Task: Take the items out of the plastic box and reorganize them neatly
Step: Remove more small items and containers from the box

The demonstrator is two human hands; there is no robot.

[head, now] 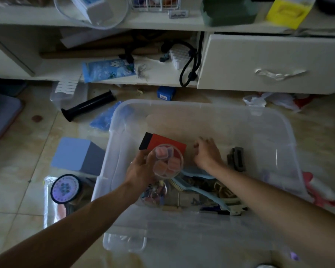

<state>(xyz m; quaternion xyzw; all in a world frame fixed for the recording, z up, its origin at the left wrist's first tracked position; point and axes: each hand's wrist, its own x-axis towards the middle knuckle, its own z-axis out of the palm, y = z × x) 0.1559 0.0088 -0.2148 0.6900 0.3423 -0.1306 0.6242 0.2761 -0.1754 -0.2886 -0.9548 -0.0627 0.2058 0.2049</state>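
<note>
Round clear container (167, 162) of pink cubes, held over plastic box (201, 105); left hand (141, 171) grips its side. Right hand (207, 153), fingers loosely curled, holds nothing, beside red box (166, 143). Risk: one-sided hold slips, cubes scatter among clutter.

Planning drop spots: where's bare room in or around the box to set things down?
Inside the box, the far half beyond the red box is bare, and so is the right side past the grey clip. The near part is crowded: brush, round case, odds and ends. Left floor is crowded; bare tiles lie near-left, below the tape roll.
</note>
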